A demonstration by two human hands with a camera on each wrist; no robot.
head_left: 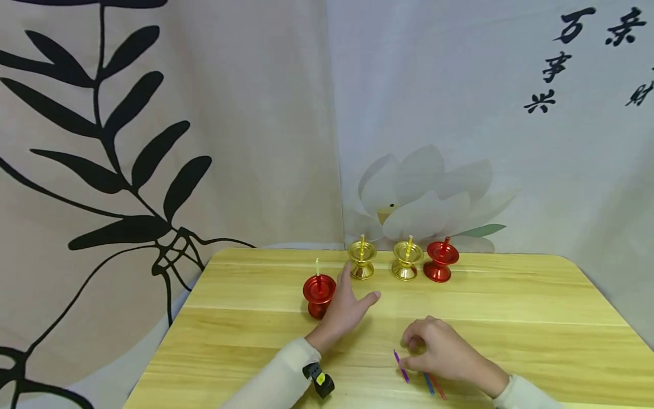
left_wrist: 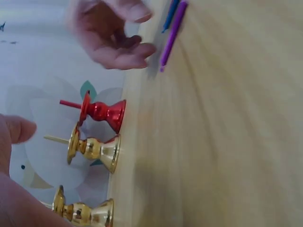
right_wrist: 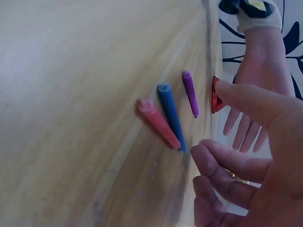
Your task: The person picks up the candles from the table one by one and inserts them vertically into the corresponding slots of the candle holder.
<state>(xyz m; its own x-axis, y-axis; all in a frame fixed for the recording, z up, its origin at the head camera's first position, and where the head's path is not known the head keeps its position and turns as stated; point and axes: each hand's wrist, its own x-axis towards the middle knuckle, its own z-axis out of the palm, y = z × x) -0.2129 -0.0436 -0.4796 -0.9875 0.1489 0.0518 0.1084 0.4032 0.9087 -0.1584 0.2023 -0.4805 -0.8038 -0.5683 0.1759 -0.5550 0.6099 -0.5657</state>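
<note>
My left hand (head_left: 343, 309) has its fingers straight and thumb spread, right beside a red candle holder (head_left: 315, 291) that carries a thin pale yellow candle (head_left: 317, 266). The hand partly covers that holder's right side in the head view. Over the front of the table hovers my right hand (head_left: 443, 351), fingers loosely curled and nothing between them. Close below it lie three thin candles: a purple candle (right_wrist: 190, 93), a blue candle (right_wrist: 170, 109) and a red candle (right_wrist: 160, 124). The blue and red ones are partly hidden by the hand in the head view.
Along the table's back edge stand a gold holder (head_left: 361, 268), a second gold holder (head_left: 405, 270) and another red holder (head_left: 439, 271), upright. The wooden table (head_left: 245, 329) meets a printed cloth backdrop (head_left: 276, 142) behind.
</note>
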